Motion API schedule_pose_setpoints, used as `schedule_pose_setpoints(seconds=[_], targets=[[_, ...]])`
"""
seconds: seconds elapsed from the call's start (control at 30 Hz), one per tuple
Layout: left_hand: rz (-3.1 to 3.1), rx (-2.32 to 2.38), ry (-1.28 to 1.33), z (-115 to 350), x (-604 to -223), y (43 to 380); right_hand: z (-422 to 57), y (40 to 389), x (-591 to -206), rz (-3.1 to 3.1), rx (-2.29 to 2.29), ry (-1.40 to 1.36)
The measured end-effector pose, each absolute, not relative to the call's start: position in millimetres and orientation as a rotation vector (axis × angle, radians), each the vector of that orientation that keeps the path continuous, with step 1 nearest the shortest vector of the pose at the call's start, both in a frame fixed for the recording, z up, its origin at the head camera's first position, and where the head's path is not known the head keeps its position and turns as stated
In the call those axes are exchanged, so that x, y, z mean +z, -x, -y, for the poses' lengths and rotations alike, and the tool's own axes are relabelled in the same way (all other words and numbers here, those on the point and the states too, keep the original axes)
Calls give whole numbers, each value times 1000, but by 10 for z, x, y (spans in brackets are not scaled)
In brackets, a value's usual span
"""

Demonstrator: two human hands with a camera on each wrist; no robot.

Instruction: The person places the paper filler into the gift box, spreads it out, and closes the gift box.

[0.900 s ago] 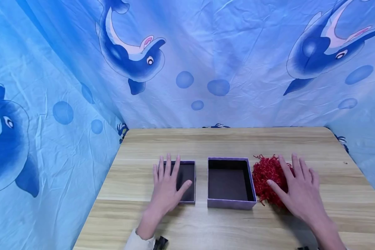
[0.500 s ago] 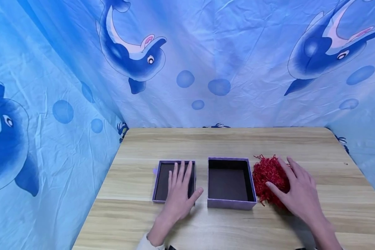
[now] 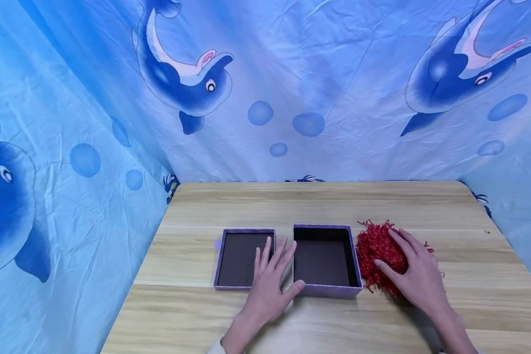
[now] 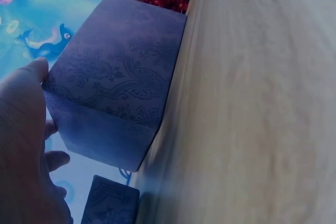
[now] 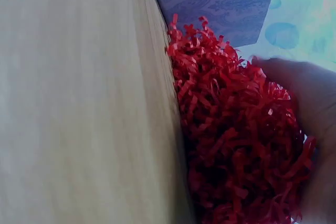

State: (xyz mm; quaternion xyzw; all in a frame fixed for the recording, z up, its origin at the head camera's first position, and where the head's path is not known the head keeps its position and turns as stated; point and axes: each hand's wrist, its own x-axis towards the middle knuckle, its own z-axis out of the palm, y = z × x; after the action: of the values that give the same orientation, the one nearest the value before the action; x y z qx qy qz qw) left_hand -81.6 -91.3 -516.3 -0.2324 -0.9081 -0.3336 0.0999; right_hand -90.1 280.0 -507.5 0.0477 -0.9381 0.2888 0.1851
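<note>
Resting on red shredded paper (image 3: 376, 251), lower right: right hand (image 3: 419, 278), fingers loosely spread; left hand (image 3: 270, 291) splayed. Likely featherlight, springy; cup its sides!

The pale wood-grained bench (image 3: 318, 201) carries, from left to right, a shallow purple-rimmed tray (image 3: 238, 256), a deeper open box (image 3: 321, 263) with a dark inside, and a heap of red shreds (image 3: 377, 250) just beside it.

The left hand (image 3: 270, 290) is palm down, with its fingers spread and its thumb stuck out to the side. The right hand (image 3: 418, 280) has its fingers a little bent, and its thumb is wide apart from them. Both wrists (image 3: 248, 322) lean inward
</note>
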Motion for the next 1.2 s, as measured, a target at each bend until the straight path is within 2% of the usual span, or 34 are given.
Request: schedule_pose_setpoints(seconds=[1.2], targets=[[2757,-1141,645,897,-5192,768,-2816,839,-5123,2439,886,-34]])
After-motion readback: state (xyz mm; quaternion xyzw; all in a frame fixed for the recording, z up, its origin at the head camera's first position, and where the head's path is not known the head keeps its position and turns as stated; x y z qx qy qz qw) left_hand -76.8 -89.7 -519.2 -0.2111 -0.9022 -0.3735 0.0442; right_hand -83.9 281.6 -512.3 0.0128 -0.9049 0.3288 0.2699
